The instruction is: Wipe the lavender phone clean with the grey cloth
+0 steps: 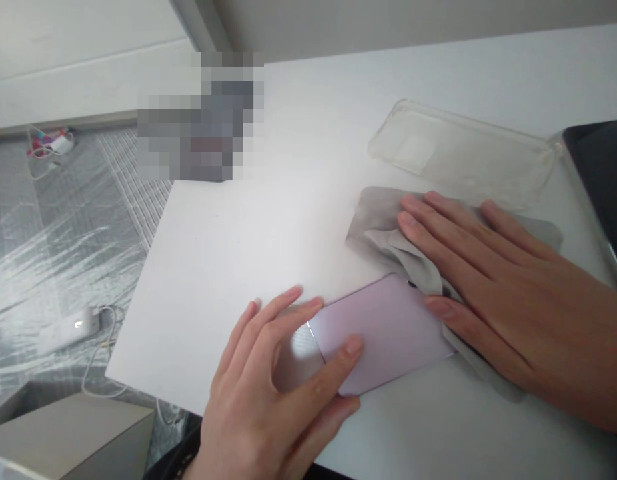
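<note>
- The phone (388,333), lilac side up, lies on the white tabletop (228,247), nearer the near edge than the far edge, well in from the left edge.
- The left hand (273,380) grips the phone's left end: the index fingertip rests on the lilac face, the middle finger is at the far side and the thumb at the near side. The other two fingers are lifted loosely apart.
- The right hand (493,287) lies flat on the grey cloth (378,213), fingers stretched out rather than curled round it; the thumb is spread towards the phone.
- The cloth is rumpled under that hand, partly over the phone's right end, which is hidden.
- The clear case (478,150) lies beyond the cloth, towards the far edge.
- Right of the case is a dark device (605,180) with a silvery rim, cut off by the view; whether the two touch, I cannot tell.
- A pixelated patch (208,127) covers whatever is at the left edge, near the far left corner.
- Past the left edge, a white charger (83,325) and its cable (91,373) lie on the floor; a box (73,427) stands below the near left corner.
</note>
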Demonstrator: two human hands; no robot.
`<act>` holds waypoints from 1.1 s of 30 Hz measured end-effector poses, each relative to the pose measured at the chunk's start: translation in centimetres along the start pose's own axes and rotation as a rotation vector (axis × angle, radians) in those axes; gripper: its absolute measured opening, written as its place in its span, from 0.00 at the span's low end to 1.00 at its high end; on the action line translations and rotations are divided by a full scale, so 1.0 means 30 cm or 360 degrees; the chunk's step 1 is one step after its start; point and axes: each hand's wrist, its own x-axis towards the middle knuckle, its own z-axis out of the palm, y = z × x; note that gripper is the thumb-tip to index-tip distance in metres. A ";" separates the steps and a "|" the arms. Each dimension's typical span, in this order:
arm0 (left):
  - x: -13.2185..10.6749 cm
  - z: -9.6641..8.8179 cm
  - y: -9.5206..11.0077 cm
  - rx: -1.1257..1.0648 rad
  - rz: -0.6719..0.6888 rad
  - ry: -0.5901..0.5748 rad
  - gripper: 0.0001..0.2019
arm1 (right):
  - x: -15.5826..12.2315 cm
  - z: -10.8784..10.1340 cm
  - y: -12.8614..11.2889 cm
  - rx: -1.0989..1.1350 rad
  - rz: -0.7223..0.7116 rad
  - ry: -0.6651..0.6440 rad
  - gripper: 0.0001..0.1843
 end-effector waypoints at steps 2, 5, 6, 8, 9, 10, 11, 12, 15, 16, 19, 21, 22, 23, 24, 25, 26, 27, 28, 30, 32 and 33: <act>0.004 -0.001 0.001 0.0007 0.0006 -0.0004 0.18 | 0.000 0.003 -0.003 0.0001 0.0016 0.0003 0.35; 0.010 -0.001 0.007 0.0017 -0.0042 -0.0020 0.18 | 0.000 0.005 -0.009 0.0006 0.0049 0.0006 0.35; 0.012 -0.001 0.009 0.0023 -0.0069 -0.0024 0.18 | 0.000 0.004 -0.011 0.0006 0.0056 0.0005 0.35; 0.015 -0.001 0.013 0.0031 -0.0124 -0.0023 0.18 | -0.001 0.002 -0.014 0.0009 0.0068 -0.0008 0.35; 0.016 -0.001 0.015 0.0034 -0.0149 -0.0020 0.18 | -0.002 0.001 -0.016 0.0012 0.0076 -0.0018 0.35; 0.016 -0.001 0.016 0.0034 -0.0166 -0.0018 0.18 | -0.002 0.000 -0.017 0.0014 0.0086 -0.0029 0.35; 0.016 -0.001 0.017 0.0032 -0.0173 -0.0020 0.18 | -0.002 -0.001 -0.019 0.0012 0.0093 -0.0041 0.35; 0.015 -0.001 0.018 0.0030 -0.0168 -0.0025 0.19 | -0.001 -0.001 -0.022 0.0004 0.0095 -0.0048 0.35; 0.011 0.000 0.020 0.0018 -0.0105 -0.0048 0.19 | 0.006 -0.001 -0.035 -0.0044 0.0076 -0.0048 0.34; 0.009 0.001 0.019 0.0012 -0.0082 -0.0049 0.19 | 0.009 -0.001 -0.040 -0.0055 0.0070 -0.0040 0.34; 0.004 0.008 0.015 0.0005 -0.0042 -0.0028 0.20 | 0.020 -0.004 -0.057 -0.0073 0.0047 -0.0043 0.33; 0.002 0.014 0.012 0.0004 -0.0036 -0.0016 0.21 | 0.026 -0.009 -0.063 -0.0076 0.0031 -0.0072 0.32; 0.002 0.016 0.011 0.0000 -0.0037 -0.0016 0.23 | 0.028 -0.011 -0.066 -0.0071 0.0034 -0.0089 0.33; 0.002 0.018 0.011 -0.0007 -0.0040 -0.0018 0.24 | 0.030 -0.013 -0.067 -0.0061 0.0040 -0.0105 0.33; 0.002 0.018 0.011 -0.0019 -0.0047 -0.0019 0.25 | 0.033 -0.014 -0.070 -0.0049 0.0046 -0.0118 0.34; 0.003 0.019 0.012 -0.0033 -0.0058 -0.0017 0.27 | 0.036 -0.015 -0.075 -0.0037 0.0053 -0.0130 0.35; 0.003 0.019 0.013 -0.0049 -0.0073 -0.0011 0.29 | 0.040 -0.014 -0.082 -0.0026 0.0055 -0.0136 0.36; 0.003 0.020 0.014 -0.0065 -0.0089 0.0002 0.30 | 0.046 -0.013 -0.094 -0.0017 0.0047 -0.0140 0.37; 0.003 0.021 0.014 -0.0081 -0.0109 0.0017 0.32 | 0.052 -0.010 -0.112 -0.0004 0.0032 -0.0142 0.39; 0.001 0.026 0.013 -0.0101 -0.0162 0.0047 0.35 | 0.068 -0.002 -0.161 0.0040 -0.0011 -0.0143 0.43; -0.004 0.031 0.010 -0.0100 -0.0219 0.0071 0.37 | 0.082 0.007 -0.224 0.0111 -0.0055 -0.0142 0.49; -0.007 0.034 0.009 -0.0093 -0.0241 0.0078 0.38 | 0.087 0.011 -0.256 0.0153 -0.0066 -0.0141 0.53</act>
